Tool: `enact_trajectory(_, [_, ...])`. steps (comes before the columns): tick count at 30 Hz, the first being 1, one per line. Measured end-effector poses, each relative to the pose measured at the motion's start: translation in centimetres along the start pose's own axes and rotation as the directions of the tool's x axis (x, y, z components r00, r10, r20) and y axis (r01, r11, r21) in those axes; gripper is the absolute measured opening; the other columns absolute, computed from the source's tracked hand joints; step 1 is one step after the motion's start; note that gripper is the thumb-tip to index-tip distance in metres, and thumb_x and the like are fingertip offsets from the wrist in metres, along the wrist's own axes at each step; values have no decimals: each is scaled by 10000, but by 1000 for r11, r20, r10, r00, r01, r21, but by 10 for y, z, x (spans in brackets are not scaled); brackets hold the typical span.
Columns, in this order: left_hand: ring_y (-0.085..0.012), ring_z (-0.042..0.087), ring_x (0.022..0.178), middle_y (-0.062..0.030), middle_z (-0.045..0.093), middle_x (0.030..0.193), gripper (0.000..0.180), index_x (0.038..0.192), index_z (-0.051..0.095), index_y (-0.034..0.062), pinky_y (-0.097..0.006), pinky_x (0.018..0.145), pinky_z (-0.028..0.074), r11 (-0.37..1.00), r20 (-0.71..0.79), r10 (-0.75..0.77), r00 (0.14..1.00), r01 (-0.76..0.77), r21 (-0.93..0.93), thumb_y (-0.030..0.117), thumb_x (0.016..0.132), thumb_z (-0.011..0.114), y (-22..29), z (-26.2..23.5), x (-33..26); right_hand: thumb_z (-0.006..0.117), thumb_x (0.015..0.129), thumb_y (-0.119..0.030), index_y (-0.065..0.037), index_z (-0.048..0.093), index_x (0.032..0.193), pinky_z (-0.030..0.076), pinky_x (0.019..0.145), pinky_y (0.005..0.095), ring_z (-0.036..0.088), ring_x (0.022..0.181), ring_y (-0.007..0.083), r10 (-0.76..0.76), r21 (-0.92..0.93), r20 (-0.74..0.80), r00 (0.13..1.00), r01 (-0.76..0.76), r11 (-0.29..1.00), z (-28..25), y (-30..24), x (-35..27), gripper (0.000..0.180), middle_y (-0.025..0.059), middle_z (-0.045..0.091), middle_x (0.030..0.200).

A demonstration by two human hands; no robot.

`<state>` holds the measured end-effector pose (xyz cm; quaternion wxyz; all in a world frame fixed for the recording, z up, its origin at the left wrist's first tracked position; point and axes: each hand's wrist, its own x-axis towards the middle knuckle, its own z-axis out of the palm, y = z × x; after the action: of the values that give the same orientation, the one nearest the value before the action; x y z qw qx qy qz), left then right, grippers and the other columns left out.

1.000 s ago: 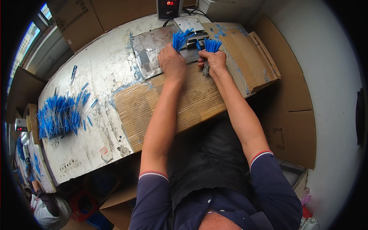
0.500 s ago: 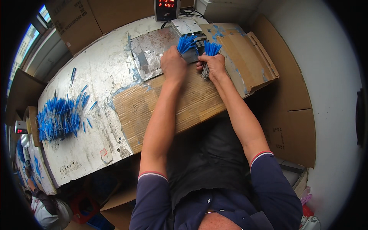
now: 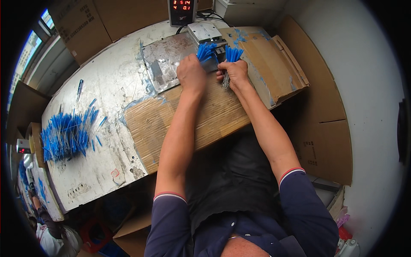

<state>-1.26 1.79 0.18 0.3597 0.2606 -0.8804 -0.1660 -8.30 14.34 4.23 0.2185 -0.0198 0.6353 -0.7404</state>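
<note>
My left hand (image 3: 189,73) is closed around a bundle of thin wires with blue sleeved ends (image 3: 206,52), which fan out past its fingers. Close beside it, my right hand (image 3: 236,73) grips a second bundle of blue-ended wires (image 3: 233,54). Blue ends stick up from that grip, and bare silvery wire ends (image 3: 225,80) hang below it. Both hands are just in front of a small metal machine (image 3: 206,33) at the table's far side. My fingers hide part of its front.
A large pile of blue-ended wires (image 3: 64,136) lies on the worn white table (image 3: 115,141) at left, near a pen-like tool (image 3: 80,90). Flat cardboard (image 3: 150,128) covers the near edge. A digital display (image 3: 182,12) stands behind. Another person (image 3: 55,235) is at lower left.
The digits on the display differ. Both hands stay close to the machine with their bundles, and the whole view has shifted slightly.
</note>
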Motion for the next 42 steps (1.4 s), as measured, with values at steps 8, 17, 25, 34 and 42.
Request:
enact_trajectory(8, [-354, 627, 920, -150, 659, 919, 123, 962, 610, 38, -460, 802, 491, 980, -138, -152, 979, 131, -151, 33, 847, 566, 0, -3, 3, 661, 753, 68, 82, 612, 697, 532, 391, 348, 631, 479, 249, -20, -79, -117, 993, 11, 997, 12, -1, 15, 76, 179, 631, 651])
enact_trajectory(17, [-361, 625, 917, -153, 667, 904, 145, 976, 630, 44, -473, 837, 457, 981, -126, -64, 990, 39, -189, 49, 833, 609, 0, -4, 3, 680, 770, 30, 81, 637, 817, 585, 457, 369, 681, 568, 270, 1, 110, -57, 998, 6, 994, 4, 4, 18, 82, 176, 668, 735])
enact_trajectory(25, [-369, 649, 833, -166, 674, 848, 128, 972, 642, 55, -490, 755, 488, 981, -14, -48, 999, 45, -187, 73, 848, 612, 1, -4, 0, 740, 790, -1, 35, 672, 917, 619, 530, 367, 694, 649, 226, -139, 192, 77, 987, 122, 974, -11, 5, 11, 147, 130, 685, 812])
enact_trajectory(34, [-371, 652, 846, -168, 676, 853, 132, 959, 647, 54, -485, 764, 497, 977, -3, -59, 998, 57, -203, 69, 836, 601, 1, -3, 1, 799, 805, 5, 9, 686, 934, 615, 534, 330, 680, 630, 189, -11, 114, 141, 990, -5, 993, -14, 9, 11, 172, 94, 691, 798])
enact_trajectory(42, [-348, 647, 814, -153, 667, 869, 97, 902, 622, 42, -477, 739, 493, 990, -85, 70, 994, -80, -120, 36, 817, 576, 0, -1, -1, 816, 809, -26, 6, 679, 895, 578, 494, 292, 657, 611, 145, -6, 102, 148, 989, -9, 995, -15, 7, 9, 166, 72, 677, 771])
